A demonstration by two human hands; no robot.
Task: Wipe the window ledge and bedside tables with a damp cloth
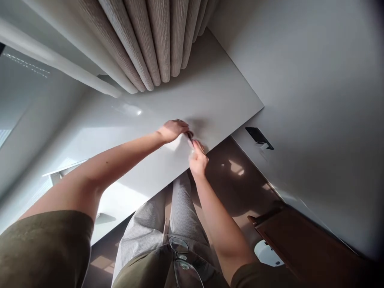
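Out at the edge of a glossy white panel [220,102], the left hand [171,131] curls its fingers in around a small dark object [189,135], and the right hand [198,159] pinches up against it from just below. A slipped pinch could send that piece over the edge to the brown floor [231,188]! The fingers hide most of it, so what it is, and which hand truly grips it, can't be told.

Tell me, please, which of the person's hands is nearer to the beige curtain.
Left hand: nearer, over the white tabletop, just below the curtain. Right hand: farther from the curtain, lower down by the tabletop's near edge.
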